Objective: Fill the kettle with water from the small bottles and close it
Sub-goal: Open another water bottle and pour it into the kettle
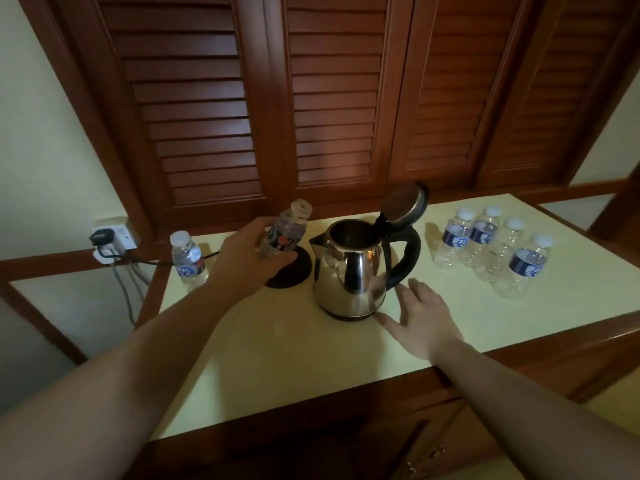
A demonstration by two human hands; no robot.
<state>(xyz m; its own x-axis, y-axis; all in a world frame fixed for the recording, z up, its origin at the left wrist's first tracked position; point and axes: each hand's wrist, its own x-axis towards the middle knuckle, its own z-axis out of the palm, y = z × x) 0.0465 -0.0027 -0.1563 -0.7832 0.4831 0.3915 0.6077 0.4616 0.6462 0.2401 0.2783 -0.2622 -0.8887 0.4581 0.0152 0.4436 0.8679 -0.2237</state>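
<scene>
My left hand (247,254) has its grip clasped round an uncapped bottle (284,233), tilted toward the open kettle (349,271); my right hand (420,317) lies flat with a released grip, near the table's (277,358) front edge.

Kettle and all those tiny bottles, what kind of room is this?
Probably a hotel or guest room. A shiny steel electric kettle with its lid up stands on a pale yellow countertop, four small clear plastic water bottles wait beside it, and dark wooden louvred doors stand behind.
</scene>
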